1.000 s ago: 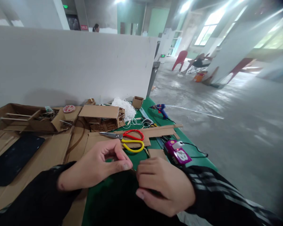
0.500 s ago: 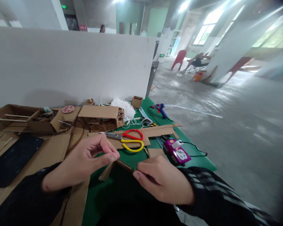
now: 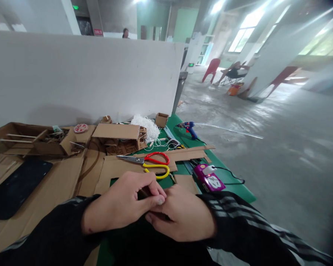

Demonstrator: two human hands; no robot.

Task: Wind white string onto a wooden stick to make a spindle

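My left hand (image 3: 127, 201) is closed, with thumb and fingertips pinched together against the fingers of my right hand. Whatever is in that pinch, if anything, is too small or hidden to make out. Curled beside it, my right hand (image 3: 184, 214) grips a small bent piece of cardboard (image 3: 146, 190). The hands cover most of this piece; a dark brown bit shows through the gap under my left fingers. Just beyond the hands lie scissors (image 3: 138, 160) with one red and one yellow handle, resting on a flat cut cardboard sheet (image 3: 108, 171).
A blue glue gun (image 3: 191, 129) lies at the table's right edge, behind a purple power socket (image 3: 208, 177) with a plug in it. Cardboard boxes (image 3: 116, 132), white string (image 3: 147, 127) and a black phone-like slab (image 3: 19, 188) lie around. A white partition (image 3: 86, 74) rises behind.
My left hand has moved right and slightly down, from the cardboard's left part to my right hand. My right hand has shifted slightly left. The bent cardboard has become mostly hidden.
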